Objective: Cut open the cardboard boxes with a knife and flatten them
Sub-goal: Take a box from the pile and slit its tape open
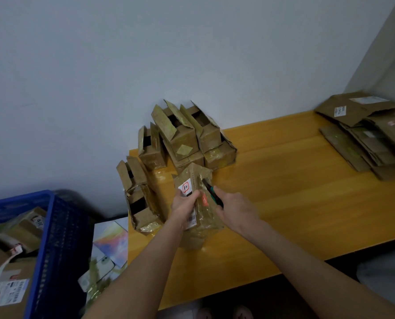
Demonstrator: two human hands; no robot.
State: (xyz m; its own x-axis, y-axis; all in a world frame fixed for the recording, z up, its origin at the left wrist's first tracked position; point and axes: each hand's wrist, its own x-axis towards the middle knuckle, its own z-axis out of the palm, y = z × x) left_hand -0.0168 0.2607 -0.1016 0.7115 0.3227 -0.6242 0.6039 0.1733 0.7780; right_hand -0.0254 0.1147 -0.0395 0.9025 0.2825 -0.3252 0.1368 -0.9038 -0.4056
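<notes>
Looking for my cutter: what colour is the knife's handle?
The knife handle is teal, head view.

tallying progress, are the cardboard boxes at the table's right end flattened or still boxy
Flattened: the brown cardboard boxes lie as thin overlapping sheets, no open cavities showing.

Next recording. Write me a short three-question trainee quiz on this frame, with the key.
1. True or false: the left hand grips the labelled box while the right hand holds the knife at the box's upper part.
2. The knife's handle shows which colour? A) red B) teal C) yellow
3. Fill in: the flattened boxes lie at the table's far ____ end.
Key: 1 true; 2 B; 3 right.
</notes>
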